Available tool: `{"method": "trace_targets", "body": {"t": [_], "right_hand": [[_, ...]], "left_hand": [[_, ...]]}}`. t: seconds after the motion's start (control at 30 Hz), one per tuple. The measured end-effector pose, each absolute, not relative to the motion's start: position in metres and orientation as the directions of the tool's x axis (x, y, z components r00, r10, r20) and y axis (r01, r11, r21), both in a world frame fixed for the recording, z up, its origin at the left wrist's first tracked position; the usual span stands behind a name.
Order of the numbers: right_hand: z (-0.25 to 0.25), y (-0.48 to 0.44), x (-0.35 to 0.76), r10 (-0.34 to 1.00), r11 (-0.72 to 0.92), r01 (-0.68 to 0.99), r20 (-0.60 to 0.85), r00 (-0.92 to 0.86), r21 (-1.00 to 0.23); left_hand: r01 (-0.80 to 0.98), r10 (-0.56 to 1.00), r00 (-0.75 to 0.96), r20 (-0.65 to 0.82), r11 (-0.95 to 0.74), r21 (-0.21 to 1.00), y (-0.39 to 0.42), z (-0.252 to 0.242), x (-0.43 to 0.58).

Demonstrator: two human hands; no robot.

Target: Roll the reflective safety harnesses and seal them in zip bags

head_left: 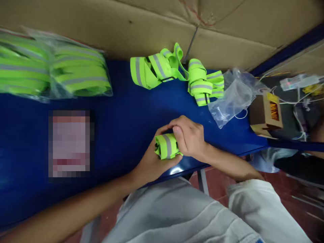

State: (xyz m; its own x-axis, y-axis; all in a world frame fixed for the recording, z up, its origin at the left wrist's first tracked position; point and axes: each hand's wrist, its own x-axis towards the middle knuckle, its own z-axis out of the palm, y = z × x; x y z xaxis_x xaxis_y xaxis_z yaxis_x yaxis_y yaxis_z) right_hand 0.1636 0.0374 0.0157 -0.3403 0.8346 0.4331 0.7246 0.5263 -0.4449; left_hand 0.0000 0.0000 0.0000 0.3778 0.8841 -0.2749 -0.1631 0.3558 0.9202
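Both hands clamp the rolled reflective band (pixel 166 146) at the near edge of the blue table (pixel 121 128). The left hand (pixel 152 163) cups it from below, and the right hand (pixel 188 136) has its fingers closed together over its top. Behind lie loose bands (pixel 157 67), bagged bands (pixel 50 71), an empty clear bag (pixel 235 96) and a small cardboard box (pixel 265 113). The flat sheet (pixel 69 143) is blurred and unreadable.

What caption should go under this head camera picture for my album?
Left hand and right hand hold a rolled neon strap at a blue table, loose straps beyond.
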Motion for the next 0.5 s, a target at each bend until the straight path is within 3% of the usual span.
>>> {"method": "trace_targets", "body": {"t": [0.13, 0.23, 0.3, 0.33, 0.37, 0.43, 0.5], "right_hand": [[0.015, 0.036, 0.158, 0.860, 0.488, 0.739, 0.401, -0.315, -0.464], [0.022, 0.045, 0.163, 0.857, 0.515, 0.657, 0.366, -0.364, -0.551], [0.033, 0.058, 0.182, 0.831, 0.549, 0.658, 0.420, -0.364, -0.515], [0.039, 0.066, 0.199, 0.809, 0.540, 0.725, 0.501, -0.307, -0.427], [0.044, 0.075, 0.221, 0.768, 0.464, 0.828, 0.610, -0.197, -0.316], [0.050, 0.094, 0.276, 0.716, 0.304, 0.911, 0.698, -0.025, -0.279], [0.047, 0.109, 0.334, 0.563, -0.009, 0.972, 0.802, 0.197, -0.233]], "left_hand": [[-0.171, 0.883, 0.351, -0.311, 0.387, 0.906, 0.004, 0.000, 0.005], [-0.203, 0.883, 0.328, -0.336, 0.413, 0.888, 0.011, 0.002, 0.000], [-0.256, 0.905, 0.290, -0.312, 0.387, 0.886, 0.018, 0.004, -0.007], [-0.291, 0.921, 0.258, -0.291, 0.361, 0.886, 0.023, 0.006, -0.011], [-0.327, 0.938, 0.221, -0.267, 0.330, 0.886, 0.029, 0.007, -0.015], [-0.383, 0.960, 0.156, -0.233, 0.276, 0.882, 0.039, 0.013, -0.022], [-0.412, 0.974, 0.114, -0.194, 0.224, 0.883, 0.048, 0.020, -0.027]]}}
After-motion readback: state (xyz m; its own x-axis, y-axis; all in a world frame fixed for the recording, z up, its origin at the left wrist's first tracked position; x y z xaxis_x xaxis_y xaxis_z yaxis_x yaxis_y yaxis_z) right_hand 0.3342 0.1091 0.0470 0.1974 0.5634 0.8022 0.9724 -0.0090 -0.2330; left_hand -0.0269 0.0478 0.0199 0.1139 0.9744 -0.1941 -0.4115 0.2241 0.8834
